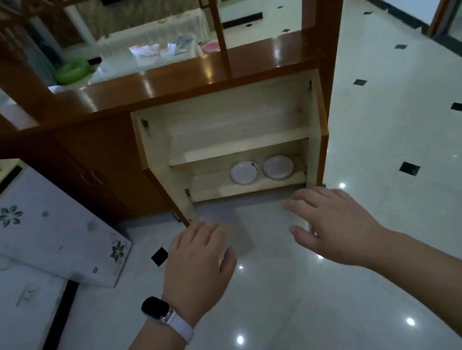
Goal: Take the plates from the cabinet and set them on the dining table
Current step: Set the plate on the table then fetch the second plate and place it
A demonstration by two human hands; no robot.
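Observation:
Two white plates lie side by side on the bottom shelf of the open wooden cabinet [236, 143]: the left plate [244, 172] and the right plate [277, 167]. Both cabinet doors stand swung outward. My left hand [198, 260], with a watch on its wrist, hovers over the floor in front of the left door, fingers loosely apart and holding nothing. At the same height my right hand [334, 224] reaches toward the opening, fingers spread, holding nothing. Both hands are short of the plates. The upper shelf holds nothing I can see.
A white appliance with flower prints [41, 226] stands at the left. The cabinet's glossy brown counter [176, 79] runs across, with a table holding papers [153, 55] behind it. Glossy white tiled floor [403, 144] stretches to the right. The open left door [163, 180] juts toward me.

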